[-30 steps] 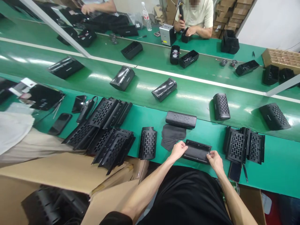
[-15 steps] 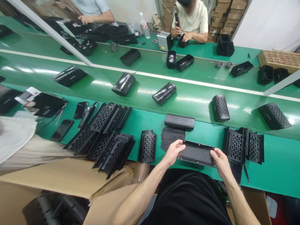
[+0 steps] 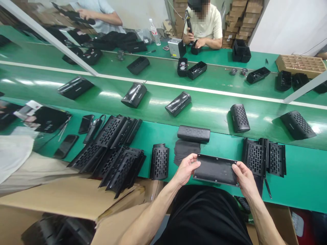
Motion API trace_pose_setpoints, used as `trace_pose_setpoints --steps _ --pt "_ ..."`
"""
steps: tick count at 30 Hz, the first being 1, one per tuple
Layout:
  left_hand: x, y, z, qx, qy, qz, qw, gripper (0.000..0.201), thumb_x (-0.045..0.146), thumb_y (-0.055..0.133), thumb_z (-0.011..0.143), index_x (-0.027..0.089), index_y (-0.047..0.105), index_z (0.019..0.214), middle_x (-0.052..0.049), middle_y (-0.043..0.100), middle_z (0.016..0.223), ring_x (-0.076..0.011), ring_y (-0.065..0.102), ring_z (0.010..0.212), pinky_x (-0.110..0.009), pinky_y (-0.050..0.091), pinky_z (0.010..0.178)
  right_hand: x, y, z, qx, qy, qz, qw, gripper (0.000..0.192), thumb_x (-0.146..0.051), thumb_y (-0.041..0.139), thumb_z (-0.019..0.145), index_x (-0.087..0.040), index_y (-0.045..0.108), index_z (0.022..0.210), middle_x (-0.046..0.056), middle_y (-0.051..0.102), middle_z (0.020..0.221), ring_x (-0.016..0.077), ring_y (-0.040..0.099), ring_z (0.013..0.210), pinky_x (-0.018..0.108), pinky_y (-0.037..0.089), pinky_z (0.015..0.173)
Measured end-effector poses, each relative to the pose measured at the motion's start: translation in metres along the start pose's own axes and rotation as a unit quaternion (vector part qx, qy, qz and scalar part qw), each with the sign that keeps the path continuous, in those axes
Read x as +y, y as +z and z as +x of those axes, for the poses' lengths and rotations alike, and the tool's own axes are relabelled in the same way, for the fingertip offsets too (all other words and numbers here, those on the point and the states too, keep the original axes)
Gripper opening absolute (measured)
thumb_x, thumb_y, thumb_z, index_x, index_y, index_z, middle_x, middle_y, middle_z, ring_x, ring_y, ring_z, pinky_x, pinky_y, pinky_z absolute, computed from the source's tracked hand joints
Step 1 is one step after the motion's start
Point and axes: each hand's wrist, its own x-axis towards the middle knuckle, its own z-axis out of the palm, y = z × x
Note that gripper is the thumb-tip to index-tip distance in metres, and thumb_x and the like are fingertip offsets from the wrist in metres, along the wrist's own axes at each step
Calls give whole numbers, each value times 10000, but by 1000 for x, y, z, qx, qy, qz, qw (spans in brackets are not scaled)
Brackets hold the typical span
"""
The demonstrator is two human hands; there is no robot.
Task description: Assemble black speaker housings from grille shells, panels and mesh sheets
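Observation:
Between my two hands is a black speaker grille panel (image 3: 216, 170), its hollow inner side facing up, small screw tabs along its edges. My left hand (image 3: 187, 169) grips its left end, thumb on top. My right hand (image 3: 244, 175) pinches the right end near the upper corner. Just beyond lies a dark cloth-like sheet (image 3: 186, 149), with a perforated black speaker case (image 3: 194, 133) behind it. A slotted grille panel (image 3: 159, 161) rests to the left. More slotted panels (image 3: 255, 158) lie right of my right hand.
Stacked grille panels (image 3: 122, 163) lie left, beside phones (image 3: 66, 146). An open cardboard box (image 3: 63, 194) stands lower left. Across the green belt (image 3: 153, 112), with several speaker cases on it, a co-worker (image 3: 204, 27) holds a tool. A dark pen-like object (image 3: 268, 188) lies right.
The panel in my hands has come slightly nearer to me. Both hands keep their hold. At the upper left, another person's hands have lifted a dark object.

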Motion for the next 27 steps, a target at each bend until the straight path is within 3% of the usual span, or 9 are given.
trace_pose_setpoints --steps 7,17,27 --pt "7 4 -6 3 -13 -20 1000 434 481 892 696 189 684 941 24 602 796 -117 534 715 -227 443 671 -2 -5 -4 1 -2 -4 1000 551 -657 896 635 -244 598 844 -44 563 676 136 468 574 244 400 527" --pt "9 4 -8 -19 25 3 999 440 498 896 705 186 725 963 -12 660 864 -149 576 798 -266 473 781 -3 -5 -4 12 -9 -6 1000 567 -669 904 615 -240 607 839 -33 571 700 145 482 624 248 415 567" --pt "5 -1 -9 -28 13 -6 999 476 495 913 694 182 720 997 -2 631 869 -132 553 774 -248 453 746 -1 -5 -4 19 -11 11 1000 550 -651 917 628 -228 625 826 -34 563 692 132 462 611 236 404 561"
